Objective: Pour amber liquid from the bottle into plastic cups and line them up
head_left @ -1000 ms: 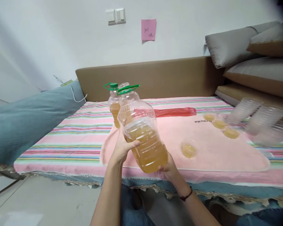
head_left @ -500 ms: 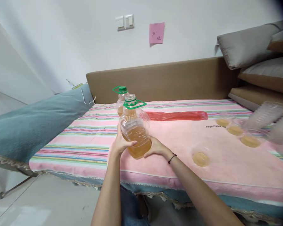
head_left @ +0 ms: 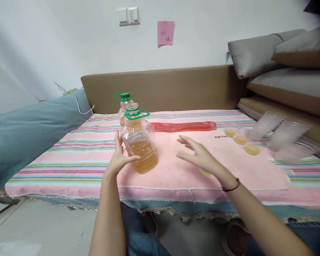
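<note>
A clear plastic jug (head_left: pixel 143 154) of amber liquid stands uncapped on the pink cloth, its green carry ring around the neck. My left hand (head_left: pixel 118 158) is at the jug's left side, fingers and thumb spread in a loose curve, thumb tip against or just in front of the wall. Apart from the jug, my right hand (head_left: pixel 200 154) hovers over the cloth with fingers open and nothing in it. Beneath that hand a cup of yellowish liquid (head_left: pixel 204 172) is mostly hidden. Behind the jug stands a second jug (head_left: pixel 124 103) with a green cap.
Three clear cups with yellowish liquid (head_left: pixel 252 149) stand to the right, beside stacks of clear plastic cups (head_left: pixel 288 133). A red plastic bag (head_left: pixel 184 126) lies along the back of the cloth. Cushions (head_left: pixel 290 85) are piled at the far right.
My right hand has let go of the jug and moved right, toward the single cup. My left hand has loosened around the jug, which now stands on the cloth. The view has shifted right.
</note>
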A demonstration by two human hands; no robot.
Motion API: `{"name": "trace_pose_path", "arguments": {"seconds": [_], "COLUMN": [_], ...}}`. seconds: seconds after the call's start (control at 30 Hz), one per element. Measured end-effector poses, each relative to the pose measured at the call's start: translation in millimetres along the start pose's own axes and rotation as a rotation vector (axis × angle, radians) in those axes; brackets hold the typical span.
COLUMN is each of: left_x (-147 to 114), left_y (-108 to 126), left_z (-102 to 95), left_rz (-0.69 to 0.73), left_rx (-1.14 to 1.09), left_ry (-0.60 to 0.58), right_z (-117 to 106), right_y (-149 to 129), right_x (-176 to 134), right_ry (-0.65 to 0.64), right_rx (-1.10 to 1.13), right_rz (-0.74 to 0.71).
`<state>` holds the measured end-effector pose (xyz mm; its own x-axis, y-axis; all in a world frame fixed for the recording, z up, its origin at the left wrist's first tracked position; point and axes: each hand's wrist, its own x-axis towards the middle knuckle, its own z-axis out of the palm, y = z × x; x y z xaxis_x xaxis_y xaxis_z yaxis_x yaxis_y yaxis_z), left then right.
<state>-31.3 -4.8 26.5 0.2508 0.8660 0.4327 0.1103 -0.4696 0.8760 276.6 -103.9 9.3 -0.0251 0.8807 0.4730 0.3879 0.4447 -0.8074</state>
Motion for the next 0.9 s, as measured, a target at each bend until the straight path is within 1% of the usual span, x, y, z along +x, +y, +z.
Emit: {"name": "trace_pose_path", "arguments": {"seconds": [0.07,0.1,0.13,0.2,0.23,0.27,0.33,0.37,0.43,0.47,0.5,0.53,0.57,0.6,0.63,0.7,0.73,0.77,0.8,0.83,0.87,0.9], "left_x": [-1.1,-1.8,-2.8,-6.3,-8.8,-11.6,-17.5,-20.3,-26.1,-29.2,-32.9,-37.1,-41.9,-47.1,-52.4,-62.0,-65.8,-68.8,-70.8,-72.1,-72.7,-72.8], "left_y": [2.8,5.0,7.8,15.9,21.0,26.6,38.6,44.2,53.8,57.2,59.5,60.8,61.1,60.4,59.0,54.6,52.1,49.7,47.7,46.1,45.0,44.4], "left_z": [1.4,3.3,6.4,16.4,23.5,31.9,52.5,64.6,91.7,106.6,122.3,138.5,155.0,171.1,186.5,213.1,223.6,232.0,238.6,243.4,247.0,249.7], "left_rz": [0.004,0.017,0.047,0.128,0.179,0.242,0.406,0.505,0.689,0.755,0.792,0.778,0.702,0.569,0.398,0.0,-0.206,-0.376,-0.5,-0.576,-0.607,-0.605], "left_rx": [0.014,0.026,0.045,0.1,0.136,0.18,0.288,0.342,0.419,0.44,0.452,0.448,0.416,0.371,0.308,0.107,-0.016,-0.122,-0.203,-0.251,-0.273,-0.283], "left_ry": [0.045,0.082,0.143,0.246,0.277,0.298,0.336,0.365,0.412,0.386,0.314,0.189,0.059,-0.01,-0.045,-0.096,-0.132,-0.166,-0.197,-0.22,-0.232,-0.235], "right_z": [-50.9,-73.8,-94.0,-123.8,-133.0,-138.3,-138.9,-135.3,-123.8,-117.2,-110.8,-104.8,-99.5,-94.9,-91.0,-84.7,-82.1,-79.9,-78.1,-76.8,-76.1,-76.2], "right_y": [-4.0,-0.5,6.9,30.4,44.3,57.9,79.5,86.1,91.0,90.3,88.4,86.2,84.0,82.3,81.1,80.1,80.1,80.1,80.1,80.1,80.2,80.2], "right_x": [-11.5,-19.0,-27.8,-47.7,-57.9,-67.4,-82.7,-88.0,-93.9,-94.8,-94.9,-94.3,-93.3,-92.1,-91.0,-88.8,-87.8,-86.8,-85.8,-84.8,-83.9,-83.0], "right_ry": [0.109,0.15,0.203,0.248,0.253,0.244,0.189,0.147,0.066,0.036,0.014,-0.001,-0.007,-0.008,-0.005,0.016,0.027,0.033,0.035,0.041,0.047,0.058], "right_rx": [-0.166,-0.235,-0.284,-0.325,-0.316,-0.294,-0.203,-0.148,-0.054,-0.026,-0.015,-0.019,-0.03,-0.039,-0.042,-0.019,0.005,0.031,0.054,0.071,0.085,0.095], "right_rz": [-0.027,-0.012,0.012,0.108,0.154,0.204,0.284,0.312,0.34,0.342,0.336,0.325,0.315,0.307,0.304,0.309,0.314,0.318,0.321,0.323,0.327,0.33]}}
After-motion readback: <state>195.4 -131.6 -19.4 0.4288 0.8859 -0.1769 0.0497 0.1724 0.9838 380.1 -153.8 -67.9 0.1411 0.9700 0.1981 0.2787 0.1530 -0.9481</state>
